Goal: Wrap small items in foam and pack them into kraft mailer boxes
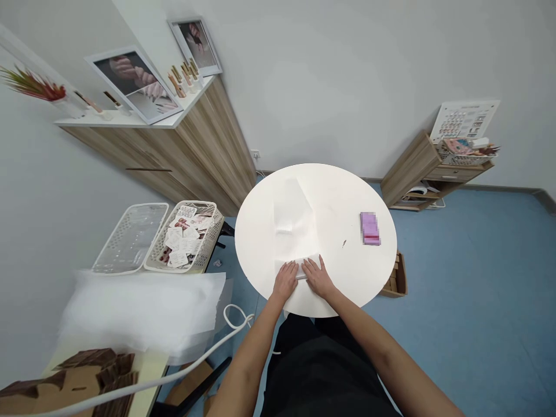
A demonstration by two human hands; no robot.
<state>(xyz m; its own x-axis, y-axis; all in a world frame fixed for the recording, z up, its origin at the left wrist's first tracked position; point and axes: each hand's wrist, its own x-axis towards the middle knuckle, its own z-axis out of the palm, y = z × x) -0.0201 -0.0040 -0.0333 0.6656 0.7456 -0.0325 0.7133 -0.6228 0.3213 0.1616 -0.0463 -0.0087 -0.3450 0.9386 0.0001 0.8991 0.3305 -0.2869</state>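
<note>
A round white table (339,191) stands in front of me. On it lies a sheet of thin white material (295,223), reaching from the middle of the table to its near edge. My left hand (285,280) and my right hand (318,276) lie side by side on the near end of that sheet, fingers stretched flat and pressing it down. A small white folded part shows between the two hands. To the right on the table lies a small pink packet (370,228), and a tiny dark speck (344,244) sits between it and my hands.
At the left stand two white plastic baskets, one holding nothing (130,237) and one full of small printed packets (186,240). A stack of white sheets (143,310) and brown cardboard pieces (95,376) lie lower left. Wooden cabinets (191,150) line the walls; blue floor at the right.
</note>
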